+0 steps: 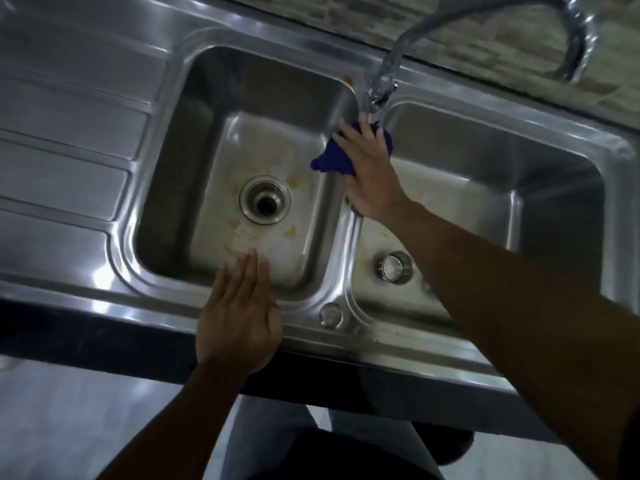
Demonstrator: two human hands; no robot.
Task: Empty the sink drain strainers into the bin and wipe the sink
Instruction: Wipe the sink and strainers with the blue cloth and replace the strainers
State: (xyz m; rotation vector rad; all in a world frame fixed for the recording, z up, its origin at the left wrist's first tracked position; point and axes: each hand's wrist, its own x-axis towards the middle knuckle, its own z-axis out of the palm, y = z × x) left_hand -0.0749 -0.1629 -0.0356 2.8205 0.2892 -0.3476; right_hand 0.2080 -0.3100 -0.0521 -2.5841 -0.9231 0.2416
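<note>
A stainless double sink [162,277] set in a dark-edged counter fills the head view, with a ribbed drainboard [69,133] to its left and a curved tap [382,79] above the ridge between the basins. The right hand [372,174] lies flat on a blue cloth [341,161] on that ridge just below the spout, its fingers straight and slightly spread, pressing rather than gripping. The left hand [239,306] rests on the front rim, fingers straight and close together, holding nothing. The left drain [265,199] stands open with no strainer in it; one strainer [396,267] sits on the floor of the right basin, though whether it is seated in its drain cannot be told. No bin is in view. Wiping looks to be the step in hand. Yellowish stains [239,237] around the left drain suggest the cloth should next go down onto that basin floor under firm, flat pressure.
</note>
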